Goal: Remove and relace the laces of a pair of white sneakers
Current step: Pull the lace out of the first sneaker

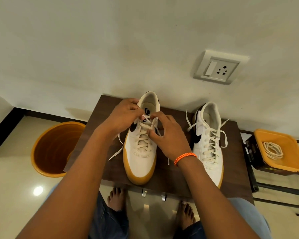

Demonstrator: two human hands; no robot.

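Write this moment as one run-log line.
left hand: pinches lace | right hand: pinches lace | left sneaker: top eyelets | right sneaker: laced, untied

No readable words or numbers anywhere. Black swoosh emblem on the side of the right sneaker [207,144], another partly covered on the left sneaker [139,150]. Dark printed mark on that shoe's insole [147,111], too small to read. Faint print on the black box [252,149] at right, illegible.
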